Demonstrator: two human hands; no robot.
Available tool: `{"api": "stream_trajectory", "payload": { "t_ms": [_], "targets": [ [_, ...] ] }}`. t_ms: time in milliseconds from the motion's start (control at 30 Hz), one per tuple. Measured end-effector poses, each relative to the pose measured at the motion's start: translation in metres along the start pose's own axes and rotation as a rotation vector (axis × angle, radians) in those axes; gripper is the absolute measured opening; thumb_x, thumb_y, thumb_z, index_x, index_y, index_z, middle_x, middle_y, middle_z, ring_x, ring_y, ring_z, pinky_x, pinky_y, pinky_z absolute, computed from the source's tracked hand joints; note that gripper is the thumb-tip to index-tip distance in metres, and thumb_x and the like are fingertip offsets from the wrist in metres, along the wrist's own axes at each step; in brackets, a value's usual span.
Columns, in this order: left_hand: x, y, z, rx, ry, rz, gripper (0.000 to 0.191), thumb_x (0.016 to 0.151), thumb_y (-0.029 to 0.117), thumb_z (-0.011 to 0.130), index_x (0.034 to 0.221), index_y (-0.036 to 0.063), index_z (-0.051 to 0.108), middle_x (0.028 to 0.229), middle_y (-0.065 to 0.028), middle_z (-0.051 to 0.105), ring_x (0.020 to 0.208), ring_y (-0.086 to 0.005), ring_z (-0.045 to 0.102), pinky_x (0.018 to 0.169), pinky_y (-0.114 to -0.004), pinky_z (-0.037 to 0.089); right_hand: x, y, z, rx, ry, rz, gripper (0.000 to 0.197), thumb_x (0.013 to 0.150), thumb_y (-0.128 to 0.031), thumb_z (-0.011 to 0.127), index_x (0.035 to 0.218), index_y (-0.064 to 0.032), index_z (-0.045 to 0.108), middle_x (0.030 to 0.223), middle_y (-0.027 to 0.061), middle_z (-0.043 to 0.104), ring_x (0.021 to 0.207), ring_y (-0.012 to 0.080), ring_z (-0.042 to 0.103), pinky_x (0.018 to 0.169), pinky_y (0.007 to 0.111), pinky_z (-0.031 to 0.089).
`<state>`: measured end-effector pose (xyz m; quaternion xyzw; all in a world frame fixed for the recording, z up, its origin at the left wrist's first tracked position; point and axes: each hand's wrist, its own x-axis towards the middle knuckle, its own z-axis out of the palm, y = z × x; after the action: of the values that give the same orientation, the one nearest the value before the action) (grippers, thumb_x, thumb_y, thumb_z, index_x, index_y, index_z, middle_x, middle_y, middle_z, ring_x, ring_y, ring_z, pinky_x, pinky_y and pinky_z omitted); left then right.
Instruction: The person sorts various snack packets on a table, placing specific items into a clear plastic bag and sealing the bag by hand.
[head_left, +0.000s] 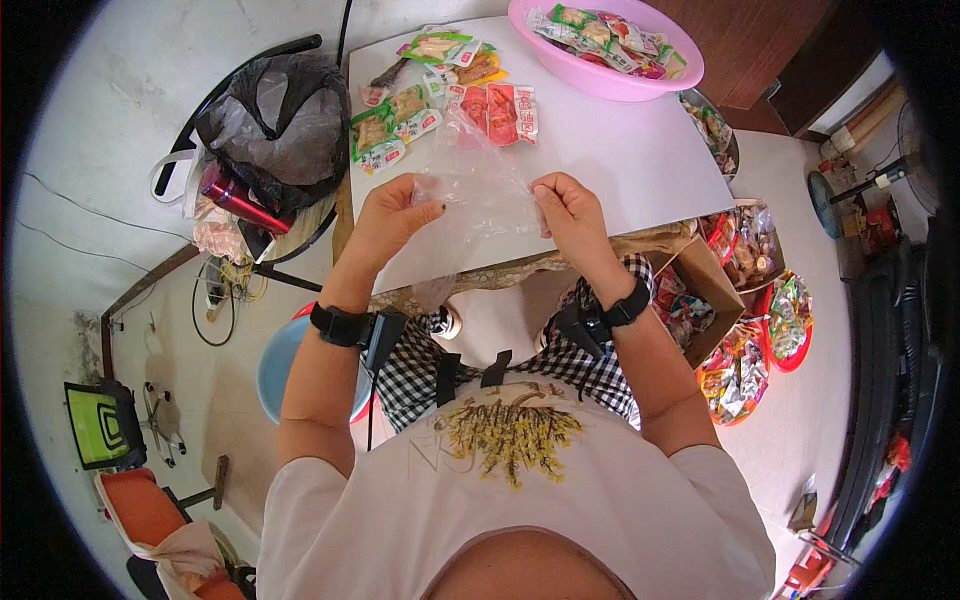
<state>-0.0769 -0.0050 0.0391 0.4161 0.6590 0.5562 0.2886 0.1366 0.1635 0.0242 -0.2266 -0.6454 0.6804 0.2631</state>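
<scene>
A clear plastic bag (480, 199) is stretched between my two hands above the front part of the white table (637, 165). My left hand (397, 217) pinches one side of it between thumb and fingers. On the opposite side, my right hand (571, 217) grips the bag's edge the same way. Part of the bag hangs below the table's front edge. Beyond it lie red vacuum-sealed snack packets (512, 112), partly seen through the film. Several green packets (375, 135) of light-coloured food are to their left, with a yellow-edged packet (480, 69) farther back.
A pink basin (615, 88) full of packets stands at the table's back right. A black plastic bag (281, 127) and a red thermos (244, 199) rest on a chair at left. Cardboard box (712, 300) and red-rimmed basins (789, 364) of packets are at right; a blue basin (281, 371) is below left.
</scene>
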Motion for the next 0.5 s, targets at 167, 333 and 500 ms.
{"api": "stream_trajectory", "payload": {
  "t_ms": [167,333,500],
  "targets": [
    [0.000,0.028,0.004,-0.054,-0.165,-0.049,0.024,0.086,0.003,0.069,0.109,0.0034,0.066,0.092,0.0043,0.064,0.080,-0.0058,0.057,0.073,-0.020,0.047,0.002,-0.012,-0.010,-0.336,-0.046,-0.178,0.024,0.096,-0.019,0.061,0.109,0.0007,0.060,0.091,0.0027,0.063,0.082,0.0089,0.057,0.076,0.025,0.049],
    [-0.002,0.050,0.027,-0.111,-0.233,-0.003,0.030,0.082,0.004,0.075,0.110,0.0021,0.065,0.091,0.0045,0.062,0.077,-0.0026,0.053,0.067,-0.019,0.044,0.010,-0.021,0.007,-0.191,-0.114,-0.220,0.023,0.095,-0.022,0.062,0.105,-0.0014,0.062,0.086,-0.0011,0.061,0.076,0.0067,0.055,0.072,0.023,0.048],
    [-0.006,0.053,-0.001,0.206,-0.134,0.028,0.031,0.078,0.007,0.078,0.106,0.0010,0.066,0.084,0.0050,0.059,0.072,-0.0022,0.049,0.062,-0.019,0.040,0.011,-0.018,-0.008,-0.101,-0.082,-0.089,0.023,0.098,-0.027,0.058,0.088,-0.0070,0.061,0.064,-0.0091,0.044,0.053,0.0006,0.038,0.048,0.019,0.032]
  ]
}}
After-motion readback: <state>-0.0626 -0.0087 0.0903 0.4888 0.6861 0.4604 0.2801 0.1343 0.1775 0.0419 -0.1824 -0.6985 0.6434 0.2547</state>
